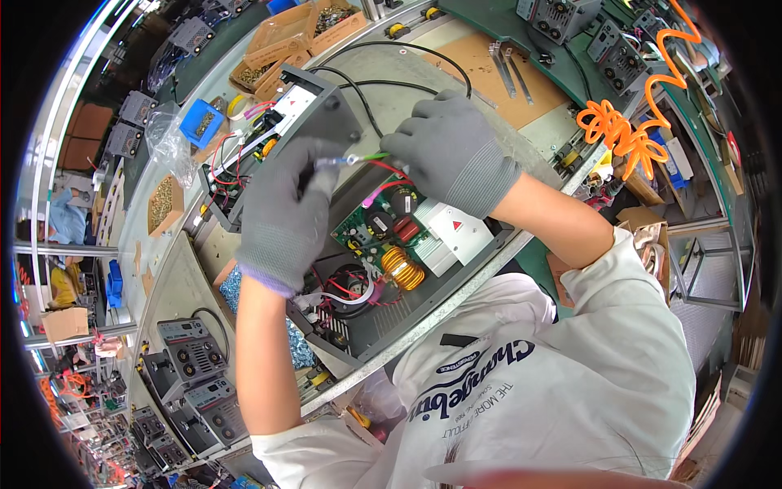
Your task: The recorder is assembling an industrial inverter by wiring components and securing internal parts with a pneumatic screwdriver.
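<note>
Both of my hands wear grey knit gloves. My left hand [285, 212] is closed, with a small bluish, shiny piece [330, 163] at its fingertips; its kind I cannot make out. My right hand [456, 147] pinches a green wire [377, 156]. Between the hands shows a small metal ring terminal [352, 160]. Below them lies an open dark metal housing [444, 306] with a green circuit board [350, 228], a copper-coloured coil [402, 268], a white heat sink [458, 232], a fan [349, 285] and red wires. My left glove hides part of the housing.
Another opened unit [281, 122] stands beyond my left hand. A black cable [391, 45] runs across the bench behind. Screw boxes [338, 28] and a blue bin [199, 122] sit at the far left. An orange coiled hose [623, 134] hangs at the right.
</note>
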Tool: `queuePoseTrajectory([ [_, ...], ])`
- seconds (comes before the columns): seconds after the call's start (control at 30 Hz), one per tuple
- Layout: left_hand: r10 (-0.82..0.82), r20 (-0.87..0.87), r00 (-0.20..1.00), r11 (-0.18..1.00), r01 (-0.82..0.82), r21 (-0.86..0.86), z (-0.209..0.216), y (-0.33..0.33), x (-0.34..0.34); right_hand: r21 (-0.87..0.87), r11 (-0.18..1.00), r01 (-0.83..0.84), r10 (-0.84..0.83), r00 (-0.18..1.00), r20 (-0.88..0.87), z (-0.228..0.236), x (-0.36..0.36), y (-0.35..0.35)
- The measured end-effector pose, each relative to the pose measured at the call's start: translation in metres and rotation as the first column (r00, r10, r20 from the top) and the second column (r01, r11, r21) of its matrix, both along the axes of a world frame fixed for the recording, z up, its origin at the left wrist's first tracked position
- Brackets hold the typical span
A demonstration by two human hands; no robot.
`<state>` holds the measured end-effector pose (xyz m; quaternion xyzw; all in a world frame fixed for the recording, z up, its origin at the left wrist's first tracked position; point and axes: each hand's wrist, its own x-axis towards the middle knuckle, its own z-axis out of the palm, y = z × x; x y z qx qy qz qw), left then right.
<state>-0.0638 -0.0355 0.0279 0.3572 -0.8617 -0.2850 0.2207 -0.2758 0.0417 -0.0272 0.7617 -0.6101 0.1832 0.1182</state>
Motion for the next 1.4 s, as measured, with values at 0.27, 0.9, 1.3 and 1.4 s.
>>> queuePoseTrajectory([
  [0.27, -0.231, -0.496, 0.837, 0.511, 0.538, 0.67, -0.012, -0.054, -0.002, 0.087, 0.989, 0.123, -0.147, 0.904, 0.402, 0.011, -0.001, -0.003],
  [0.9, -0.497, -0.227, 0.838, 0.856, 0.516, 0.031, -0.034, -0.039, -0.033, -0.392, 0.92, -0.006, 0.201, 0.865, 0.46, -0.001, -0.005, 0.02],
  [1.3, -0.49, -0.112, 0.865, 0.867, 0.497, 0.042, -0.018, -0.028, -0.037, -0.455, 0.881, 0.127, 0.125, 0.866, 0.484, -0.015, 0.012, 0.037],
  [1.4, -0.52, -0.172, 0.837, 0.84, 0.537, 0.076, -0.016, -0.028, -0.035, -0.409, 0.912, 0.024, 0.157, 0.902, 0.402, -0.01, 0.009, 0.041],
])
